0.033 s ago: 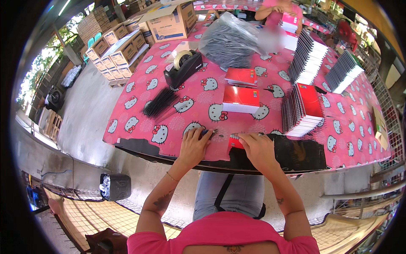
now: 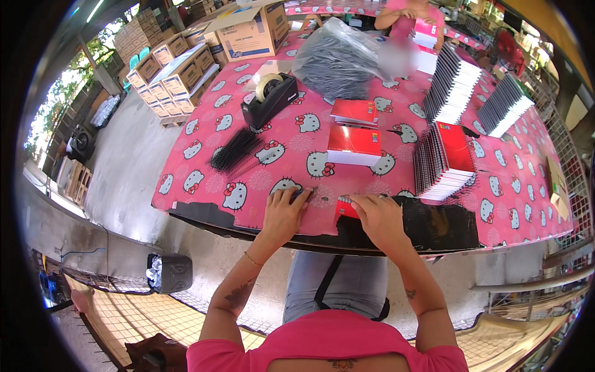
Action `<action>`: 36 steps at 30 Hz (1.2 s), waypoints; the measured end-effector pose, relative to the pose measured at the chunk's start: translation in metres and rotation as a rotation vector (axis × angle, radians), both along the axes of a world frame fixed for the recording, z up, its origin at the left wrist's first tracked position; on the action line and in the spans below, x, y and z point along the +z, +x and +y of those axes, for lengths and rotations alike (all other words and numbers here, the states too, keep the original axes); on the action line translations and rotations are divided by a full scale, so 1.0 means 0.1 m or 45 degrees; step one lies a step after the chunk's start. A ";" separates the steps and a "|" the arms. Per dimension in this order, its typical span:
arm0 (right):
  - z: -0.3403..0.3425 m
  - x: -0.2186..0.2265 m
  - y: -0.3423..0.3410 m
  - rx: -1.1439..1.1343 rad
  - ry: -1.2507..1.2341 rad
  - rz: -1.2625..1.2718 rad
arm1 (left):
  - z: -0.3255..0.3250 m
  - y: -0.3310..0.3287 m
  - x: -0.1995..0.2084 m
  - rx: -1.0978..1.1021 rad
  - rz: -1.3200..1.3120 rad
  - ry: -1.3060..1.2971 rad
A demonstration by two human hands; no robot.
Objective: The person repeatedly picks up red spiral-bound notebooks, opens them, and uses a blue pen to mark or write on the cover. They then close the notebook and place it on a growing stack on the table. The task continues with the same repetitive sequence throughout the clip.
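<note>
My left hand [image 2: 282, 214] rests on the pink table cover near the front edge. Its fingers are curled round something small with a bluish bit, mostly hidden. To its right, my right hand [image 2: 379, 218] is closed on the edge of a red notebook [image 2: 344, 209], which the hand largely covers. Beyond the hands lie two small piles of red-covered notebooks, a nearer pile [image 2: 353, 149] and a farther pile [image 2: 354, 113]. Right of them stands a tall stack of spiral-bound red notebooks [image 2: 455, 149]. Loose black binding coils [image 2: 234, 152] lie at the left.
A black tape dispenser [image 2: 271, 102] and a clear bag of dark coils [image 2: 338, 65] stand farther back. Tall notebook stacks [image 2: 452, 87] rise at the right. Cardboard boxes [image 2: 253, 36] sit behind. Across the table, a person in pink [image 2: 412, 15] handles notebooks. Black patches [image 2: 440, 222] line the front edge.
</note>
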State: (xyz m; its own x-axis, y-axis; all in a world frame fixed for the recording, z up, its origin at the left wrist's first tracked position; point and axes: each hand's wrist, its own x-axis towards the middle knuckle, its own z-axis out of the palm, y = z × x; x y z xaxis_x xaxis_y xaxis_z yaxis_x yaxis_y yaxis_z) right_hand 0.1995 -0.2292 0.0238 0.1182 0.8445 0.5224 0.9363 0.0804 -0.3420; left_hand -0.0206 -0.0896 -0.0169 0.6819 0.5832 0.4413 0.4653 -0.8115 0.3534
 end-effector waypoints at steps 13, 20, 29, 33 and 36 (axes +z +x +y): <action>0.10 -0.02 -0.02 -0.068 0.033 0.017 | -0.64 0.29 0.16 -0.265 -1.070 -2.286; 0.12 -0.04 -0.03 -0.087 0.016 -0.029 | -0.68 0.32 0.27 0.001 -0.371 -0.547; 0.11 -0.06 -0.03 -0.076 0.044 0.164 | 0.23 0.19 0.05 0.088 -0.003 0.350; 0.05 0.14 0.10 -0.192 0.297 0.383 | -0.18 0.85 0.70 -0.397 -0.110 0.220; -0.26 0.50 0.48 -0.447 0.495 0.111 | -0.18 1.06 0.63 -0.550 0.063 0.010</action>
